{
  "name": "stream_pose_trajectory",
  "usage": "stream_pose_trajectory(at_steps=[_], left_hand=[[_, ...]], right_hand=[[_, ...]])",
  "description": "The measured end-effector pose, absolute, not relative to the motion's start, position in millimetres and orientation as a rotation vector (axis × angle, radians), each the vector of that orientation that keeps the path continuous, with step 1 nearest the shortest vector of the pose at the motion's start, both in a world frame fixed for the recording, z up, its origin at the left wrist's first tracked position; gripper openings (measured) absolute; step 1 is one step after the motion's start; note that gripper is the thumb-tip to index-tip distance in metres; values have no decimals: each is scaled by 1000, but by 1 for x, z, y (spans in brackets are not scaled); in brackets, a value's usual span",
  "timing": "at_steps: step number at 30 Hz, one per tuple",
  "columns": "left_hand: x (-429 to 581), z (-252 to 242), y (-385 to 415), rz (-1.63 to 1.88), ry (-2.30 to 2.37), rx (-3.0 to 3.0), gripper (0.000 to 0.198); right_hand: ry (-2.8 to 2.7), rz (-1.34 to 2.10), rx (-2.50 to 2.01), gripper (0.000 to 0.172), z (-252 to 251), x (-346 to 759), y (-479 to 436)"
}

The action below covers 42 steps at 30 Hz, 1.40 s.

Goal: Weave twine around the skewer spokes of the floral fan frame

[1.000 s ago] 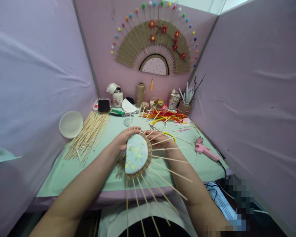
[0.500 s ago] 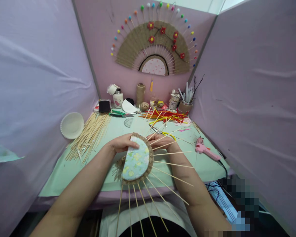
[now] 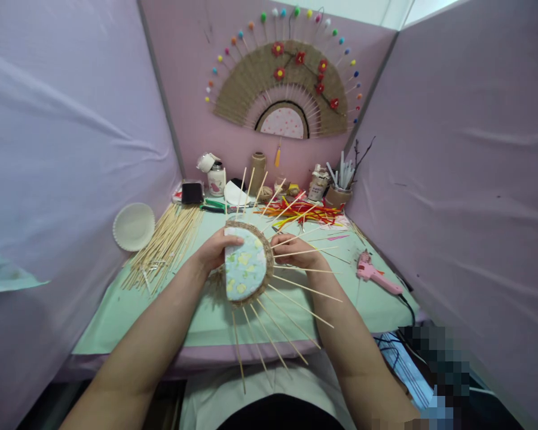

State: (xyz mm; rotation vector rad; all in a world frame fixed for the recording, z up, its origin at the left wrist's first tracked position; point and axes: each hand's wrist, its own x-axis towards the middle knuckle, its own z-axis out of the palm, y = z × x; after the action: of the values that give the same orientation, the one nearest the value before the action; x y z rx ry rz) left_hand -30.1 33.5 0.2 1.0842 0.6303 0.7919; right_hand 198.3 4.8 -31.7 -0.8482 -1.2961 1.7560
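Pink cloth wall [image 3: 190, 119] at back, w/ big brown fan [image 3: 246, 80] hung up, red flowers [image 3: 300, 58] + coloured pom-poms [image 3: 297, 11] on it. Mint tablecloth [image 3: 161, 328] below. Markings on white jar [image 3: 216, 180] and on tin [image 3: 317, 186] at back: too small to read. Half-round floral piece [image 3: 244, 266] held up over near-mid part of tablecloth, btwn left hand [image 3: 215, 249] and right hand [image 3: 298, 251]. Long axis (straight edge) running near-to-far, away from body; straight edge facing L, curved brown rim [image 3: 269, 257] facing R. Thin sticks [image 3: 308, 288] fanning out from rim: far, R and near. L hand gripping straight edge, thumb on floral face, fingers behind, mostly hidden. R hand at rim among sticks, fingers curled, thumb close to fingertips; can't tell if pinching stick or rim. Off L: loose stick pile [image 3: 168, 245], white dish [image 3: 133, 227]. Off R: pink glue gun [image 3: 372, 272], w/ cord [image 3: 410, 304]. Beyond hands: red + yellow strips [image 3: 296, 212] heaped. Farther back, green-handled pliers [image 3: 215, 206] lying approx. crosswise, nr white half-disc [image 3: 231, 192].
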Motion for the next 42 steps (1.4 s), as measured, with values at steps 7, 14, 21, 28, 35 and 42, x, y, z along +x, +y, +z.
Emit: stream_pose_trajectory(at_steps=[7, 14, 21, 28, 35, 42], left_hand=[[-28, 1, 33, 802, 607, 1089, 41], [-25, 3, 30, 844, 536, 1081, 47], [-26, -2, 34, 820, 530, 1060, 33], [-32, 3, 40, 857, 647, 1067, 24], [-34, 4, 43, 810, 729, 1066, 25], [-35, 2, 49, 853, 773, 1051, 24]], right_hand=[[-1296, 1788, -787, 28, -30, 200, 3], [-1350, 1771, -754, 22, -31, 204, 5], [-1163, 1660, -624, 24, -23, 201, 6], [-723, 1638, -381, 25, -18, 223, 13], [-575, 1379, -273, 26, -18, 235, 19], [-569, 1339, -196, 26, -15, 234, 17]])
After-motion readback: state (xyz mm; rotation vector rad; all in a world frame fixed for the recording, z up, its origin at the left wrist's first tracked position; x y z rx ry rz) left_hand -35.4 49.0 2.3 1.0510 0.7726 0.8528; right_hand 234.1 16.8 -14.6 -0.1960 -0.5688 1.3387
